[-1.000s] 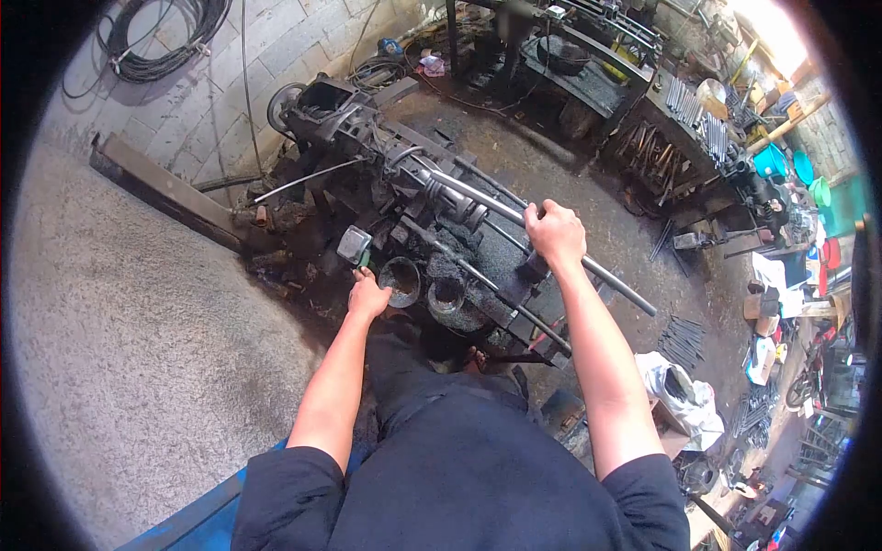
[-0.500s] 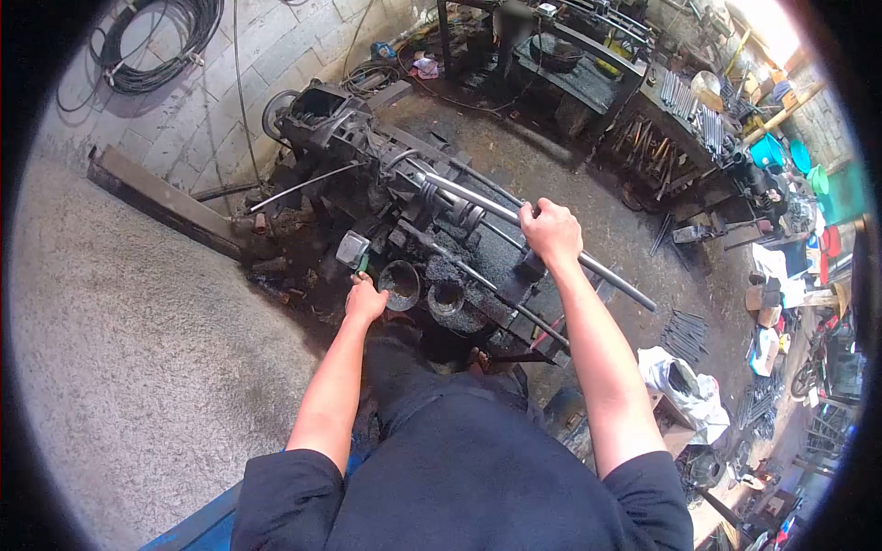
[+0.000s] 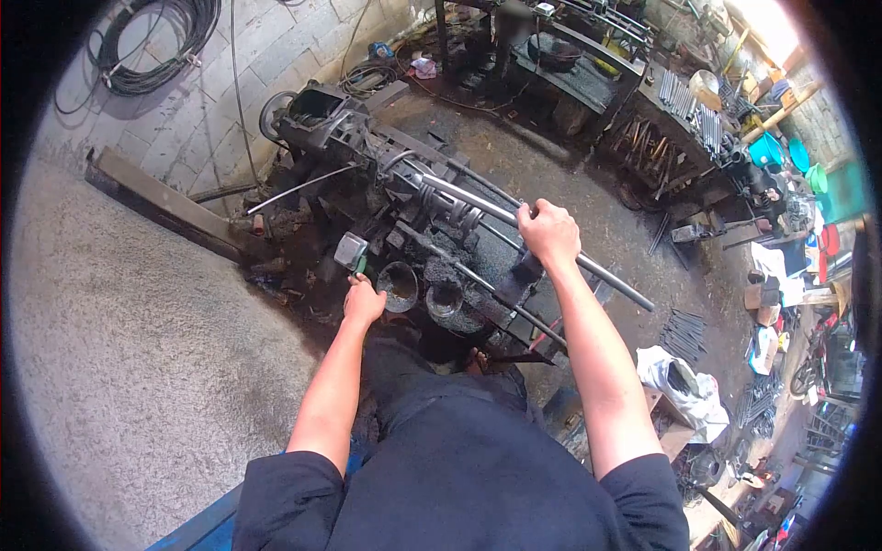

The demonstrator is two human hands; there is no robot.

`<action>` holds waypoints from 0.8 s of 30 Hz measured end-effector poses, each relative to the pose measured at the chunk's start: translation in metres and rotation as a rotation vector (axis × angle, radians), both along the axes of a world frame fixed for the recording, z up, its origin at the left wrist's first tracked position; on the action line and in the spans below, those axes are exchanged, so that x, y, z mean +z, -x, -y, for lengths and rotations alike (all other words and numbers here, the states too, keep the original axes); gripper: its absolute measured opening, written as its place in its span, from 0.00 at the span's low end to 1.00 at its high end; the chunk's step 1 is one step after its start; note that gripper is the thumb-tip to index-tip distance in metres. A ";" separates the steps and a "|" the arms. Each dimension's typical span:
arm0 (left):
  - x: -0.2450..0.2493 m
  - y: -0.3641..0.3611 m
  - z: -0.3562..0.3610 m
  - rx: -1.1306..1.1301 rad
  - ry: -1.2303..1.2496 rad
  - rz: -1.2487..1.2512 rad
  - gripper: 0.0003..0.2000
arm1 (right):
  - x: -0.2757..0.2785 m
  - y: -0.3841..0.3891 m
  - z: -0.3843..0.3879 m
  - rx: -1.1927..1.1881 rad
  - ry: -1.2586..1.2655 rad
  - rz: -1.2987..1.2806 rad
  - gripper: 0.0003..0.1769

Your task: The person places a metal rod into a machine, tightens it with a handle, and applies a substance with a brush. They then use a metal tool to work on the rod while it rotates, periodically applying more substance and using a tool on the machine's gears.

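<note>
My right hand point(image 3: 551, 231) is wrapped around a long steel bar point(image 3: 617, 283) that slants from the machine's spindle area down to the right. Low in front of me, my left hand point(image 3: 365, 301) closes on a small green handle point(image 3: 360, 264) below a grey square box point(image 3: 350, 248); its fingertips are partly hidden. The machine point(image 3: 323, 124), dark and greasy, looks like a lathe. Two round metal bowls, the left bowl point(image 3: 411, 292) and the right bowl point(image 3: 445, 303), sit just right of my left hand among dark metal shavings point(image 3: 496, 266).
A steel beam point(image 3: 161, 202) lies at the left, beside the concrete surface. Coiled black hose point(image 3: 152, 55) hangs on the block wall. Several dark rods point(image 3: 684, 335) lie on the floor at the right, near a white sack point(image 3: 703, 404). A workbench point(image 3: 588, 78) stands at the back.
Both hands keep their holds with almost no movement. The whole view has shifted very slightly.
</note>
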State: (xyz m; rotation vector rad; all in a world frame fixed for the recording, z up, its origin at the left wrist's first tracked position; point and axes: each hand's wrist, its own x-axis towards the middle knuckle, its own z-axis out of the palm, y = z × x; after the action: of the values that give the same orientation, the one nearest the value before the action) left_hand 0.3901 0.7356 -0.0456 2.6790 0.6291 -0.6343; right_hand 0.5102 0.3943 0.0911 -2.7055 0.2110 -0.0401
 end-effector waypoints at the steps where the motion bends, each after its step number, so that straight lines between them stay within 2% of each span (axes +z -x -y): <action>1: -0.001 0.001 0.000 0.001 -0.003 0.004 0.45 | 0.002 0.000 -0.001 -0.002 0.001 -0.009 0.24; 24: -0.008 0.011 0.006 -0.010 -0.100 0.056 0.44 | -0.004 -0.005 0.000 0.028 -0.012 0.001 0.20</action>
State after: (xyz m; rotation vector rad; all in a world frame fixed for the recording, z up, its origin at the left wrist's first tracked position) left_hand 0.3791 0.7292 -0.0532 2.7832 0.6482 -0.5422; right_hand 0.5156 0.3946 0.0875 -2.6957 0.1723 -0.0312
